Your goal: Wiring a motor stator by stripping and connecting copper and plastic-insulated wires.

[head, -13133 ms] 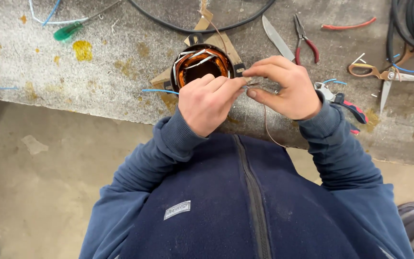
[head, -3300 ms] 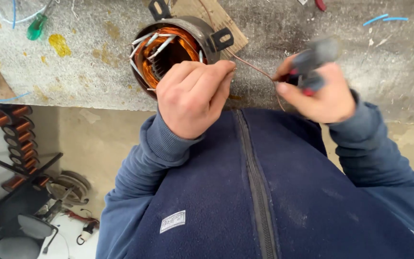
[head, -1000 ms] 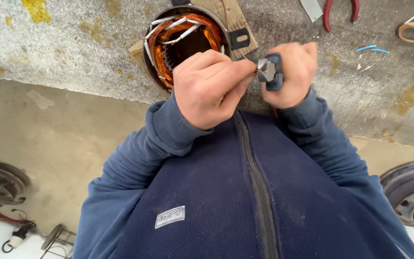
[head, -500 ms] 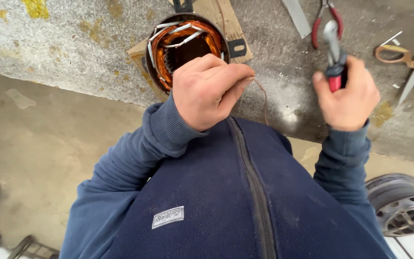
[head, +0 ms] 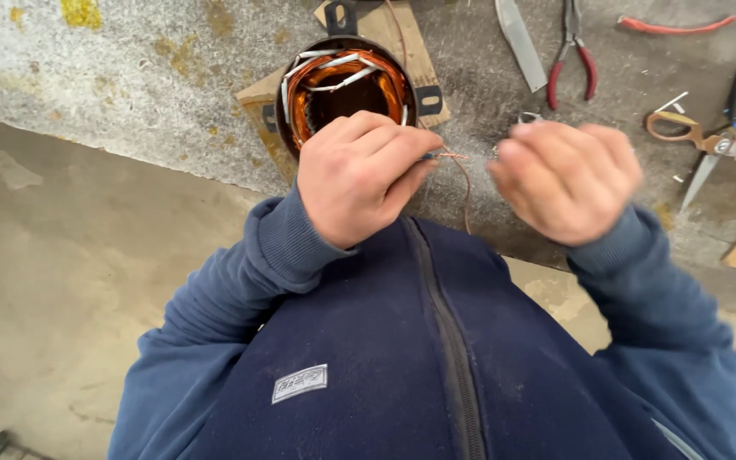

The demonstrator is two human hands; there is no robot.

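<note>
While the copper wire [head: 462,175] is pinched at its bare end by the left hand [head: 359,175], it hangs down in a thin loop between both hands, over the front edge of the workbench [head: 129,77]. Left hand is closed, thumb and forefinger clamped on the wire tip, just in front of the motor stator [head: 344,85]. Stator is seated on a piece of cardboard [head: 402,43], copper windings and white sleeves visible inside the dark housing. Right hand [head: 568,179] is loosely curled and blurred, near the wire but apart from it; whether anything is held cannot be told. Farther back on the bench, red-handled pliers [head: 571,51] and a flat metal blade [head: 520,43] are laid side by side. Scissors [head: 698,145] are seen at the right edge. Dark blue zip jacket [head: 436,358] fills the lower frame.
</note>
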